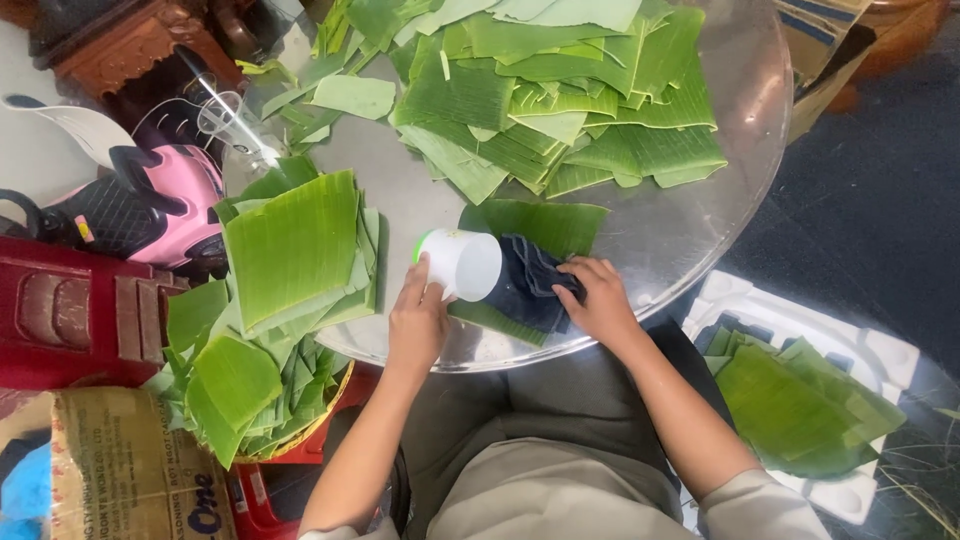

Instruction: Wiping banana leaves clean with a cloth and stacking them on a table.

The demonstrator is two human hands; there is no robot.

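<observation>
Hands work over one green banana leaf piece (540, 228) on the round glass table (700, 240). The left hand (418, 318) grasps a white plastic cup (462, 264); the right hand (598, 298) clenches a dark blue cloth (528, 285).

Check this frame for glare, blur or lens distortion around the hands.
Head view: soft glare on the round table; left hand, white cup, right hand and dark cloth are sharp enough; wide-angle bend toward the edges; the leaf pile is evenly lit.
</observation>
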